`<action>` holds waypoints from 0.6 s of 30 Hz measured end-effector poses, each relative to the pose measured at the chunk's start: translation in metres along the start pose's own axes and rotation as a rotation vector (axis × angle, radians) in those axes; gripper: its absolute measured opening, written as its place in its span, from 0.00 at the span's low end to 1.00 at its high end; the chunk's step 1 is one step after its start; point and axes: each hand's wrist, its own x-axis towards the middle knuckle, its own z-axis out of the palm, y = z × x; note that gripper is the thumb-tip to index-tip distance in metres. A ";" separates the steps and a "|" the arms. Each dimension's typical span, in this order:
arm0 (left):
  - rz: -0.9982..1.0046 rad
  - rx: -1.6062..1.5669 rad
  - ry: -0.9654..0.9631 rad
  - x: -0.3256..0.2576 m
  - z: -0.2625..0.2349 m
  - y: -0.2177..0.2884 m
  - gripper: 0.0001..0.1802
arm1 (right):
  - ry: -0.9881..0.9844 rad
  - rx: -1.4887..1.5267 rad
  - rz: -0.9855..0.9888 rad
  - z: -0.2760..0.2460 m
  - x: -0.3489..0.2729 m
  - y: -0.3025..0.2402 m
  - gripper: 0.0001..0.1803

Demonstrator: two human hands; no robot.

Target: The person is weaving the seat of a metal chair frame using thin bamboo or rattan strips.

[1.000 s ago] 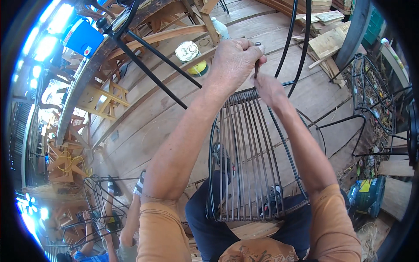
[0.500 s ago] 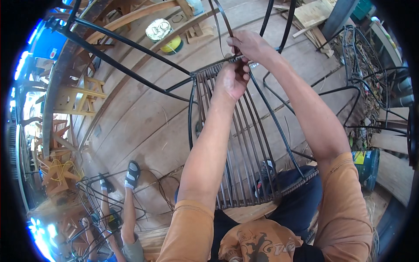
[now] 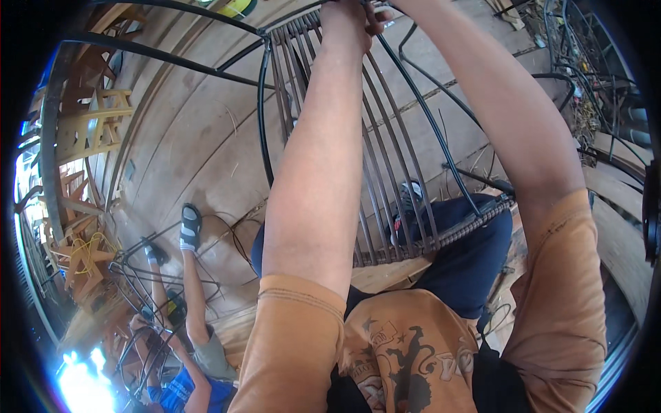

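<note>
A black metal chair frame (image 3: 264,113) stands before me, with several brown strips (image 3: 387,141) strung lengthwise between its wrapped end rails. The near rail (image 3: 475,221) lies over my legs. At the upper edge, my left hand (image 3: 350,20) is at the far rail, its visible fingers curled; what they hold is hidden. My right hand (image 3: 412,4) is beside it, mostly cut off by the picture's edge, so its fingers do not show.
At lower left, another person (image 3: 196,330) sits with a hand (image 3: 163,335) near a second wire frame (image 3: 124,275). Wooden pieces (image 3: 86,258) are piled along the left. More black metal frames (image 3: 551,79) stand at the right. A yellow container (image 3: 237,7) shows at the top.
The view has tipped downward toward my body, so the chair and both hands sit higher in the picture. The brown strip end held in my right hand has left the view.
</note>
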 end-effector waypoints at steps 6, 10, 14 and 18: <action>0.243 0.019 0.161 -0.043 0.010 -0.007 0.15 | -0.237 0.745 0.255 -0.087 -0.126 -0.022 0.20; 0.345 0.105 0.070 -0.055 0.000 -0.025 0.12 | -0.049 0.964 0.314 -0.112 -0.212 -0.016 0.14; 0.387 0.284 -0.113 -0.148 0.003 -0.036 0.13 | 0.012 1.313 0.599 -0.121 -0.261 -0.022 0.14; 0.432 0.588 -0.084 -0.255 0.004 -0.062 0.14 | -0.011 1.471 0.620 -0.119 -0.278 -0.025 0.13</action>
